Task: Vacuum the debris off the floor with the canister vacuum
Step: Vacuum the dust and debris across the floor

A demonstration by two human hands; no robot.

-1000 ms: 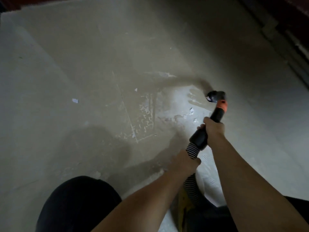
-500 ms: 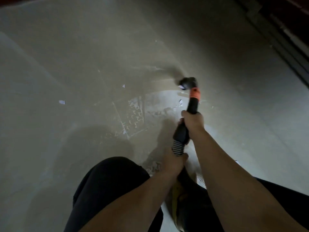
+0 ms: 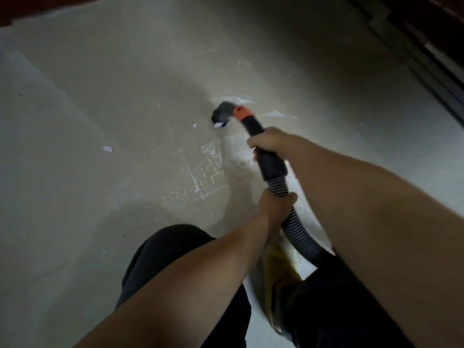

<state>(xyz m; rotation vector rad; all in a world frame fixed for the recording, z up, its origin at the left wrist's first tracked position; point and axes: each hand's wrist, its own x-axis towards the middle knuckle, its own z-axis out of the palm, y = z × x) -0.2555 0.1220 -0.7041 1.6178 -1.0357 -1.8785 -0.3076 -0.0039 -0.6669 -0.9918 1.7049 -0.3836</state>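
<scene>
Near the frame's centre, the vacuum nozzle point(image 3: 221, 114) is pointing down at the floor point(image 3: 75, 197), a white scrap point(image 3: 219, 125) lying at its mouth. The right hand point(image 3: 270, 141) is gripping the black wand point(image 3: 256, 128); lower down, the left hand point(image 3: 275, 205) is clasping the ribbed hose point(image 3: 297, 228). More scraps point(image 3: 107, 148) are lying toward the left.

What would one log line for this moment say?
right hand: grips wand | left hand: grips hose | nozzle: over white scrap | scrap: left on floor
</scene>
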